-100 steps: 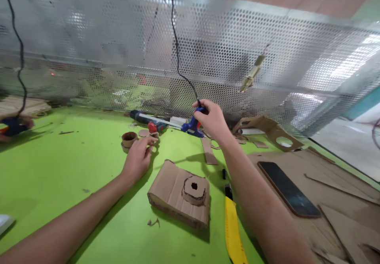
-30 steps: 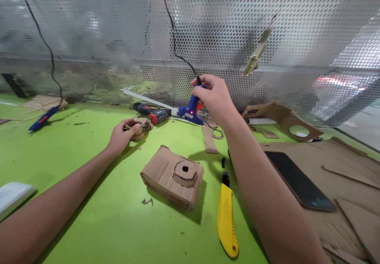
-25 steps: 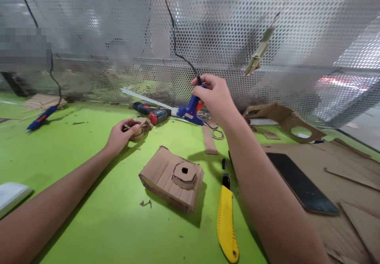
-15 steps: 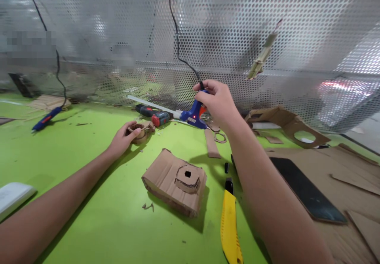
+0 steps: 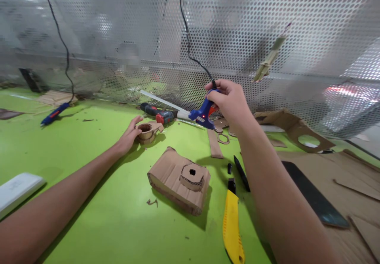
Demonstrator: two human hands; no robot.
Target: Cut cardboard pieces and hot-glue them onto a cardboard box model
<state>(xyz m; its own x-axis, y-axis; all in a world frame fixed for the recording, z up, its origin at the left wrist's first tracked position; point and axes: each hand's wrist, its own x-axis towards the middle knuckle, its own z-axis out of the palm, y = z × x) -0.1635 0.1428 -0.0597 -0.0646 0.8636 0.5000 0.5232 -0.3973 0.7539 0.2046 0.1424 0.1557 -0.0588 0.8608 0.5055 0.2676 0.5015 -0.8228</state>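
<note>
Glue gun [image 5: 202,115]: in the right hand [image 5: 230,99], handle up
Between hands: drill [image 5: 164,116]
Nearer than hands: cardboard box [image 5: 170,171], yellow cutter [image 5: 231,226]
Partly covering phone [image 5: 314,194]: right forearm [image 5: 270,173]
Left hand [image 5: 129,137]: fingers spread beside cardboard cup [image 5: 146,135] on counter [image 5: 118,224]

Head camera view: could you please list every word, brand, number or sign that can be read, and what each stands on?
No text is readable.
White label on the blue glue gun: too small to read.
Faint marking on the white object at far left: too blurred to read.
</note>
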